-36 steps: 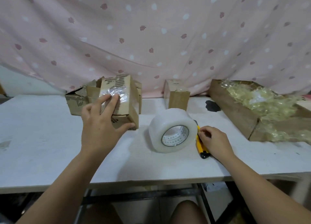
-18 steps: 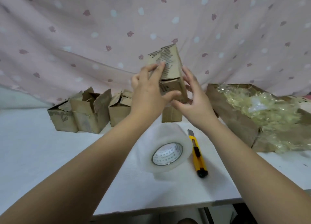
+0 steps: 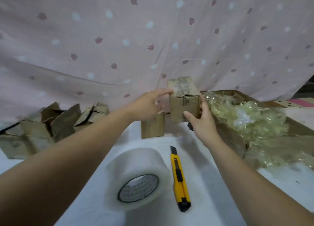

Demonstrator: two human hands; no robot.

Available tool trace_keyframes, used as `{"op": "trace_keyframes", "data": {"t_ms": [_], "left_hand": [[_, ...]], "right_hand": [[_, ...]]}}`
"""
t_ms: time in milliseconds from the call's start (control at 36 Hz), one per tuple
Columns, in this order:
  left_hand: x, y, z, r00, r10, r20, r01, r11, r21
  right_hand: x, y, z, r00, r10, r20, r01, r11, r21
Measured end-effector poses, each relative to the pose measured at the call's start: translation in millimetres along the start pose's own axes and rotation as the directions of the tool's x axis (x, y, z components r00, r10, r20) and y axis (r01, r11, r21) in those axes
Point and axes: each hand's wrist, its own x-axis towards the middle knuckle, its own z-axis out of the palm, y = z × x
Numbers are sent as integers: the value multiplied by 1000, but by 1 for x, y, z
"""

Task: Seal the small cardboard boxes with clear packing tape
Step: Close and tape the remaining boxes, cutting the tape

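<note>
Small brown cardboard box with shiny tape on its top (image 3: 184, 105): far side of white table (image 3: 202, 183), at 1 o'clock from the big roll of clear packing tape (image 3: 137, 180). Resting or lifted, cannot tell.

Right hand (image 3: 203, 124) grasps it, thumb on the front face, fingers round the 3 o'clock side. Left hand (image 3: 149, 105) loose, a straight fingertip touching the top edge at 9 o'clock.

1 plain closed cardboard box (image 3: 153, 127) just beside, at 8 o'clock.

Yellow utility knife (image 3: 180, 178) just beside the roll, 3 o'clock.

Open-flapped cardboard boxes (image 3: 56, 122) at 10 o'clock; cardboard tray (image 3: 234, 139) of crumpled yellowish film at 2 o'clock.
</note>
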Motion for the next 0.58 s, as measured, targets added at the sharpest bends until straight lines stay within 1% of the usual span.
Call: {"op": "trace_keyframes", "data": {"t_ms": [56,111,139,250,306,389,500,583], "left_hand": [[5,-12,9,995,-19,94,9,995,103],[10,-25,16,982,-95,165,56,972,228],[12,-32,18,974,-123,191,70,962,264],[21,-57,18,955,-152,255,89,966,241],[22,-66,18,958,-125,257,68,973,222],[22,-72,22,977,-58,207,13,977,211],[18,-79,31,987,-14,159,-42,939,341],[18,-82,36,993,-28,117,-22,917,399]], "right_hand": [[3,12,1,999,32,9,-32,999,-24],[6,25,2,999,38,36,-37,998,-49],[7,32,4,998,43,56,-39,997,-62],[13,56,10,987,69,142,-56,993,-100],[15,65,15,978,113,173,-92,988,-123],[18,78,22,966,171,193,-137,975,-175],[25,84,28,953,224,206,-184,963,-198],[32,88,31,937,272,219,-226,950,-214]]}}
